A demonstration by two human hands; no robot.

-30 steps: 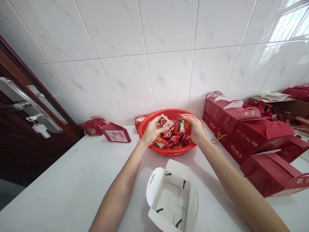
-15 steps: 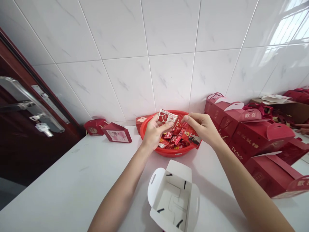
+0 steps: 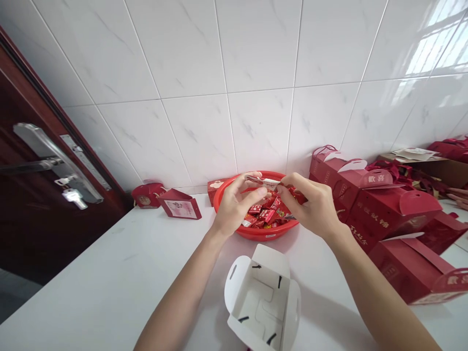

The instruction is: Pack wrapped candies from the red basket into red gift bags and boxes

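My left hand [image 3: 237, 202] is closed on a small flat packet [image 3: 260, 181], white with red hearts, now tilted nearly edge-on above the basket. The fingers of my right hand [image 3: 310, 204] are pinched at the packet's right end; its fingertips partly hide what they grip. Below both hands, a round red plastic basket [image 3: 268, 236] contains several red-wrapped sweets [image 3: 265, 213]. An open white-lined box [image 3: 261, 302] stands on the table in front of the basket, its flaps spread and black ribbon ends poking through its walls.
Red gift boxes [image 3: 395, 214] are stacked along the right. Two small red boxes [image 3: 181, 204] [image 3: 148, 195] stand by the tiled wall at left. A wooden door [image 3: 32, 204] with keys in its lock borders the white table [image 3: 120, 278]. Another person's hand [image 3: 458, 197] shows at the far right.
My right hand has come left and closed in on the packet. The packet has turned from facing me to nearly edge-on. The view has shifted slightly.
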